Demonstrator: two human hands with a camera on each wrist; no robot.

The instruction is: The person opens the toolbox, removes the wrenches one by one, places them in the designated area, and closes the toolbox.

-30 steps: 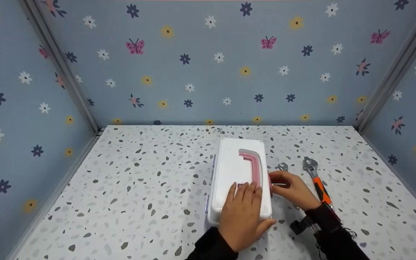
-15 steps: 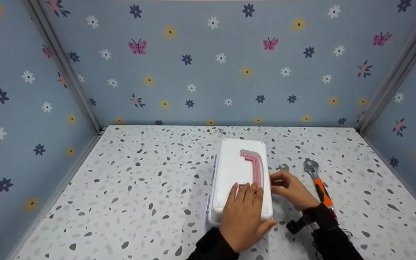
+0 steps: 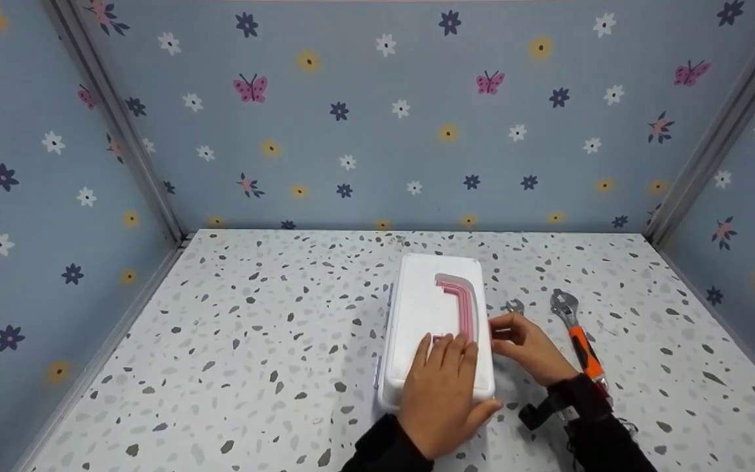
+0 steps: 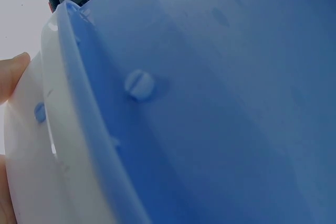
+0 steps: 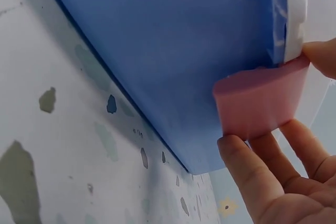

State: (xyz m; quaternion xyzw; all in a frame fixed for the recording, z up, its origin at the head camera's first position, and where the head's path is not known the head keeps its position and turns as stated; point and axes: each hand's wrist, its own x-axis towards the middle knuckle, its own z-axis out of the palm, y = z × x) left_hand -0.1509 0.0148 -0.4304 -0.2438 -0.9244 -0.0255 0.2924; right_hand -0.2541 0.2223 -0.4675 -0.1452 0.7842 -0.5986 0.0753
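A storage box with a white lid (image 3: pixel 417 301), a blue body (image 5: pixel 157 66) and a pink handle (image 3: pixel 464 314) stands on the speckled table. My left hand (image 3: pixel 440 400) lies flat over the near part of the lid, fingers straight and pointing away, thumb along the right edge. On the box's right side, my right hand (image 3: pixel 535 347) pinches a pink latch (image 5: pixel 262 103). In the right wrist view the thumb is at the latch's upper edge by the white rim, and the fingertips (image 5: pixel 231 148) are at its lower edge.
To the right lies an adjustable wrench (image 3: pixel 586 351) with an orange and black handle. A smaller silver wrench (image 3: pixel 515 306) is mostly hidden behind the right hand. Purple latches (image 3: pixel 377 372) show along the box's left side. Patterned walls (image 3: pixel 351 98) enclose the table.
The pink latch stuck out from the box's right side a second ago and now sits closer in against it. The left hand keeps its place on the lid.
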